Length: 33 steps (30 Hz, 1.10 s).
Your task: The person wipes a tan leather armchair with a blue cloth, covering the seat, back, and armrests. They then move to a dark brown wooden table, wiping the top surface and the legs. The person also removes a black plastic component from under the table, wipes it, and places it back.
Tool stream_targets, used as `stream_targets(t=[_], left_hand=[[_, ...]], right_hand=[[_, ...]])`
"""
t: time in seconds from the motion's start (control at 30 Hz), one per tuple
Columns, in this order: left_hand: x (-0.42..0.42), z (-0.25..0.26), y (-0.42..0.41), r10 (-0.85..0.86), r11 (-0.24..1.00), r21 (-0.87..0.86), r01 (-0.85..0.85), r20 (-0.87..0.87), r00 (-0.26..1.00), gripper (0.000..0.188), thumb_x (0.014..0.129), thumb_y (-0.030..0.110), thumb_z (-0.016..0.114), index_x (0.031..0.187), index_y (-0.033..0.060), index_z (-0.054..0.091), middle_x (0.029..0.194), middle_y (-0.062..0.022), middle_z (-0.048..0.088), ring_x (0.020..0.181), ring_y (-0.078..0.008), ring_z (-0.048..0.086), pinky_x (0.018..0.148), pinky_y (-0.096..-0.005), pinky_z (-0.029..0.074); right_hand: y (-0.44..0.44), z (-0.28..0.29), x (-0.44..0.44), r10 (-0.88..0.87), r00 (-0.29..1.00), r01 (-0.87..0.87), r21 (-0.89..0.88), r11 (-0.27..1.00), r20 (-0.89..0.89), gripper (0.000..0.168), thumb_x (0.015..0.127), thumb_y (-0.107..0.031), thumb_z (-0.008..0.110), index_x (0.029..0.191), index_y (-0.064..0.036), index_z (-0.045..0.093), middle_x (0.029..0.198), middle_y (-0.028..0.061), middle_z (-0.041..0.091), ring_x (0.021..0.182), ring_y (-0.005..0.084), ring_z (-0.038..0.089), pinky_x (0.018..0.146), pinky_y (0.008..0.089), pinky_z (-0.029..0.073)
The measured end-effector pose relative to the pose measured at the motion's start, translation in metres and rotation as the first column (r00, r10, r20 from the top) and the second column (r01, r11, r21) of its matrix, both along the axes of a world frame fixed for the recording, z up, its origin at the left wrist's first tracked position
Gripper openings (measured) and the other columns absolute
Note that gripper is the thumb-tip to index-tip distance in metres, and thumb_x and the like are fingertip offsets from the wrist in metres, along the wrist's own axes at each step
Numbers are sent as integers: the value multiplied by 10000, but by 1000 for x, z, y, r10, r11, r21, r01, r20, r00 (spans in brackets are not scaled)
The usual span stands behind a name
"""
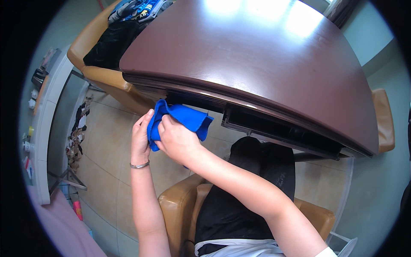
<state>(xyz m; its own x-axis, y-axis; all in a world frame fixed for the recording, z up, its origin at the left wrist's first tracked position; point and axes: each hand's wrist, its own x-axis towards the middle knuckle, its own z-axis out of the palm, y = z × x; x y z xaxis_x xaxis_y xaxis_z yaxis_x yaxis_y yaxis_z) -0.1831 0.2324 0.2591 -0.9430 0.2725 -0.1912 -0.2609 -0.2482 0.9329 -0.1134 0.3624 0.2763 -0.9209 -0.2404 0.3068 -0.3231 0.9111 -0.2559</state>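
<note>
A bright blue cloth (189, 116) with a stitched edge hangs in folds between my hands, to the left of my knees and in front of the table. My left hand (141, 133) grips its left side, thumb up along the edge, with a metal bangle (140, 165) at the wrist. With bent fingers my right hand (178, 136) presses into the cloth's folds from the near side. The cloth hides some of my fingertips and whatever may lie inside it.
A dark brown table (244, 61) has an open drawer (282, 128) beneath its front edge. Tan armchairs stand around, one (106, 75) bearing a black cushion (110, 45) and folded clothes (138, 11). Litter (77, 135) lies on the tiled floor (106, 141) beside a white-edged shelf (45, 128).
</note>
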Motion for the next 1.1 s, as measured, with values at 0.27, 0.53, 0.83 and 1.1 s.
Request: stream_targets(t=[0.27,0.53,0.83,1.1], left_hand=[[-1,7,-1,-18,999,-45,17,-37,999,259,924,278,650,964,24,677,832,25,644,693,-25,556,610,-179,450],[-1,2,0,-15,998,-68,15,8,1000,304,894,323,682,992,35,683,805,28,648,693,-43,597,594,-203,492],[-6,-6,0,-8,996,-87,11,33,999,334,859,361,714,1003,62,682,814,37,646,709,-39,600,594,-212,501],[-5,-2,3,-19,999,-49,21,33,999,287,869,369,691,915,86,684,794,33,644,693,-49,602,589,-206,492]], right_hand=[[24,2,24,153,988,-139,-519,843,-16,249,871,-198,615,999,15,592,972,167,545,963,326,541,841,390,457],[19,-57,103,-288,954,111,-991,73,86,225,999,-151,475,1134,3,569,1059,83,584,931,140,556,845,275,449],[50,-74,-13,-348,867,282,-224,933,-356,272,686,-80,582,928,45,586,999,226,580,1021,394,544,955,470,423],[60,-69,-16,-289,889,395,273,877,-356,275,762,-135,530,922,53,650,1015,222,599,1037,366,546,978,450,420]])
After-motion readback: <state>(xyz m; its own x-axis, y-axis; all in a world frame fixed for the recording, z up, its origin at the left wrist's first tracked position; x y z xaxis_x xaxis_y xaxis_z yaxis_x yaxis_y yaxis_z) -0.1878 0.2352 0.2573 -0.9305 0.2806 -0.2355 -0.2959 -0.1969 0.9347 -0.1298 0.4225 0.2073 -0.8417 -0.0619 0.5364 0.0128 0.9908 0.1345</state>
